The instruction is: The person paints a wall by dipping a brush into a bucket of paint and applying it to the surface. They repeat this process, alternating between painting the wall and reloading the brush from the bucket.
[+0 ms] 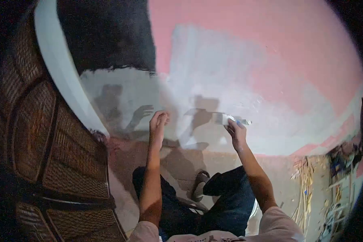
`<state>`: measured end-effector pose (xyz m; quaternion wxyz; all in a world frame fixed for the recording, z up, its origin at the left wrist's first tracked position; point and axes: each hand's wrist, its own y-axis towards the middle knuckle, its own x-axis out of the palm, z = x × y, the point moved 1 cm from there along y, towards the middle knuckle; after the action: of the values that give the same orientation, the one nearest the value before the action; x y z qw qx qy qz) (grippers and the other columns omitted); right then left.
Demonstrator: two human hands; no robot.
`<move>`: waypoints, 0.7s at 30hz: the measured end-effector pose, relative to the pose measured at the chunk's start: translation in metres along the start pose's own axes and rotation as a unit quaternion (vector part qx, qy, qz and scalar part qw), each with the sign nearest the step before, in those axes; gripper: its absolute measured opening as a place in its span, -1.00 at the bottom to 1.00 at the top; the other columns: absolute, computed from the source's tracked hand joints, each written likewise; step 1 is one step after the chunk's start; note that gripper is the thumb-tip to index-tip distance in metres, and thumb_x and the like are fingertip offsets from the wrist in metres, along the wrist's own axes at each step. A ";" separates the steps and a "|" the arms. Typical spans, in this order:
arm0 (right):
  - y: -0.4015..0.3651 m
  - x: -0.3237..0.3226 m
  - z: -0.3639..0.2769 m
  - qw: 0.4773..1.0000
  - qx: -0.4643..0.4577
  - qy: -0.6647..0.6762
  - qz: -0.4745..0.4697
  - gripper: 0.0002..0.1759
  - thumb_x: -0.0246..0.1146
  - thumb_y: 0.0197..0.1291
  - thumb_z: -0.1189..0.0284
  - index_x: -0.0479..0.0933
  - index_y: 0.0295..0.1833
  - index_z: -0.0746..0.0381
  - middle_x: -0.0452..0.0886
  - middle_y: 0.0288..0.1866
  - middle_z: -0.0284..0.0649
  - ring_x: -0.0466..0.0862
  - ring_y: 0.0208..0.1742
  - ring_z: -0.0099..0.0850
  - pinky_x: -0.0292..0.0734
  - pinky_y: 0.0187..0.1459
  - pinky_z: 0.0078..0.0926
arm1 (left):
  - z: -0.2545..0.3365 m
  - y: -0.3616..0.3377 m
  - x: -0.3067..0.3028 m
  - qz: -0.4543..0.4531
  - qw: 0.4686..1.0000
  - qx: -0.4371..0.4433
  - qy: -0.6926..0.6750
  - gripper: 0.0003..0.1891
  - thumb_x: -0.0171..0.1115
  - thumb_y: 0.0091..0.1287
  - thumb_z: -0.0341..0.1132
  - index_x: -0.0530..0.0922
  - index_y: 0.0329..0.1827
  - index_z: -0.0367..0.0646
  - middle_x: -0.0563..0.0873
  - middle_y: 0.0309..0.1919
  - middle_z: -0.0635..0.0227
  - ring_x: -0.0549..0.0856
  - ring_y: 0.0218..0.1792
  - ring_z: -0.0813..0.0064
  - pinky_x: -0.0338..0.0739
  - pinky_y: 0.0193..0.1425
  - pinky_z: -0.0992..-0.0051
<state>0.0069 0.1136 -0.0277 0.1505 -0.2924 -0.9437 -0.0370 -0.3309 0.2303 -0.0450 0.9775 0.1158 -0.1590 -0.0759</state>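
Bracing flat-fingered against the wall, the left hand steadies; at three o'clock, the right hand clamps a putty knife.

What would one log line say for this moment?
left hand: open, against wall | right hand: grips scraper, blade on wall | wall: pink, partly coated grey-white | door: at left

Renovation site: half-plastered pink wall
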 end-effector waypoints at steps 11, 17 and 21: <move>-0.198 -0.304 -0.058 0.921 -0.073 0.361 0.127 -0.78 0.36 0.44 0.41 0.60 0.08 0.28 0.74 -0.16 -0.29 0.75 -0.26 -0.53 0.77 -0.15 -0.66 | -0.004 -0.098 0.079 -0.159 0.966 0.107 0.174 -0.79 0.13 0.60 -0.39 0.65 0.12 -0.31 0.69 -0.03 0.35 0.66 -0.05 0.52 0.58 0.13 0.46; -0.153 -0.203 -0.028 0.906 -0.084 0.319 0.265 -0.77 0.35 0.44 0.45 0.60 0.12 0.28 0.75 -0.10 -0.29 0.78 -0.11 -0.52 0.81 -0.01 -0.57 | -0.007 0.044 0.029 -0.257 0.950 0.015 0.176 -0.78 0.14 0.62 -0.31 0.64 0.09 -0.28 0.69 -0.06 0.35 0.64 -0.07 0.48 0.55 0.13 0.41; -0.153 -0.262 0.064 0.891 -0.046 0.277 0.356 -0.78 0.40 0.38 0.50 0.62 0.08 0.28 0.75 -0.09 -0.26 0.78 -0.05 -0.47 0.77 0.02 -0.52 | -0.044 0.029 0.063 -0.272 0.954 -0.039 0.123 -0.74 0.15 0.63 -0.26 0.60 0.15 -0.28 0.68 -0.04 0.29 0.64 -0.08 0.43 0.53 0.16 0.39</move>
<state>0.1096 -0.1446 -0.1656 0.3957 -0.5935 -0.6932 -0.1035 -0.2542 0.2552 -0.0599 0.9358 0.1243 0.0026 -0.3300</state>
